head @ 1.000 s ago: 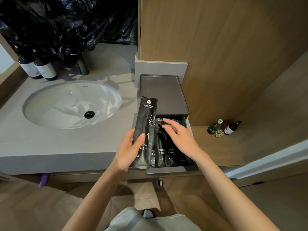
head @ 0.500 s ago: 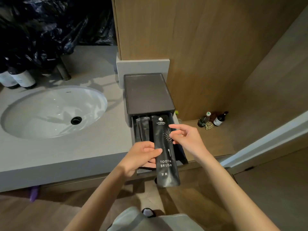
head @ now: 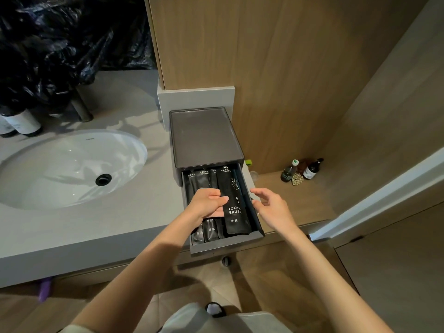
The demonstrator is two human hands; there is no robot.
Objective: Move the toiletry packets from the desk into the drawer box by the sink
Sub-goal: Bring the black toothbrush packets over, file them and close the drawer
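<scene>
Grey vanity counter [head: 134, 212], toothbrush packet [head: 234, 203] in drawer [head: 258, 227], between hands, left [head: 207, 204] touching

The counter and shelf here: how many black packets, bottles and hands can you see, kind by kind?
Black toothbrush packets in the open drawer: 4 visible tops, one lying uppermost
Bottles behind the sink: 2
Bottles on the wooden shelf: 2
Hands: 2, left hand and right hand
Total: 10

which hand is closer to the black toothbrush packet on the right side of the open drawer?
Left. The left hand has fingertips on the black toothbrush packet's left edge; the right hand is open beside the grey drawer's right wall, not touching the packet.
</scene>
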